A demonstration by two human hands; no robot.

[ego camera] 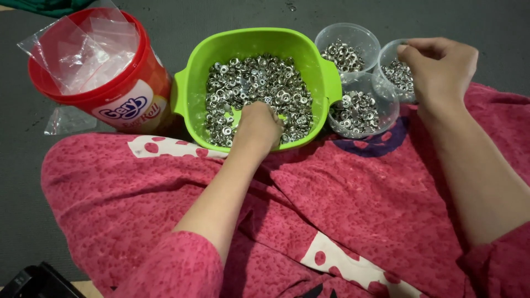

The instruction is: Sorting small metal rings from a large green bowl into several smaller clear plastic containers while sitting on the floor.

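Digging left hand [258, 127] into fastener-filled green tub [190, 83], handles sideways.

Both hands [258, 128] [439, 63] forward, fingers curled

Soft even indoor light, faint shadows, sharp focus, small glints on metal pieces [259, 83]

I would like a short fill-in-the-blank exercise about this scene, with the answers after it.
1. The left hand digs into the metal rings in the ____ basin.
2. The right hand rests over a ____ plastic cup.
3. The red tub holds clear plastic ____.

Answers: green; clear; bags
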